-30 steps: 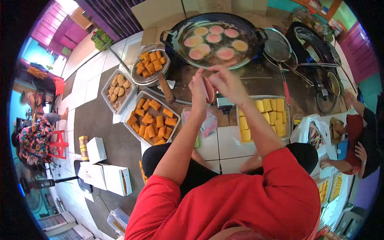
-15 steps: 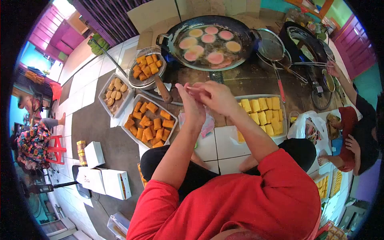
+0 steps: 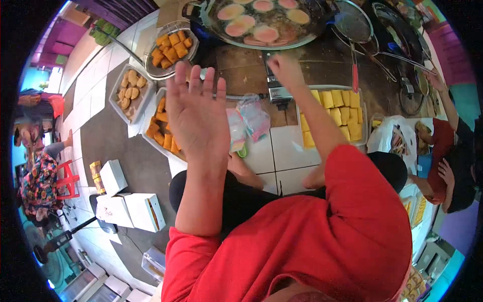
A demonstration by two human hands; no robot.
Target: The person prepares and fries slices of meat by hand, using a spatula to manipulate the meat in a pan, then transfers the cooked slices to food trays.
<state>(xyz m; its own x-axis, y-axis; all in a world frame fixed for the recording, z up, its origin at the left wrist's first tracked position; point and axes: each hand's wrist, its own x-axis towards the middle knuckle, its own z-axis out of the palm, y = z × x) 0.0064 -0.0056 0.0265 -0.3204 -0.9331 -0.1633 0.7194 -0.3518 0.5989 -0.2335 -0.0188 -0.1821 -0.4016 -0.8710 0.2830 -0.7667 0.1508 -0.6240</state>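
Wok (image 3: 303,31), handles (image 3: 189,10) on a crosswise axis; left hand (image 3: 198,113) wide open, right hand (image 3: 285,69) curled

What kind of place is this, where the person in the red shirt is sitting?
Probably a small home kitchen or snack workshop: a large wok of round pieces in oil, a tub of yellow rolls, and a strainer of browned pieces, all at floor level.
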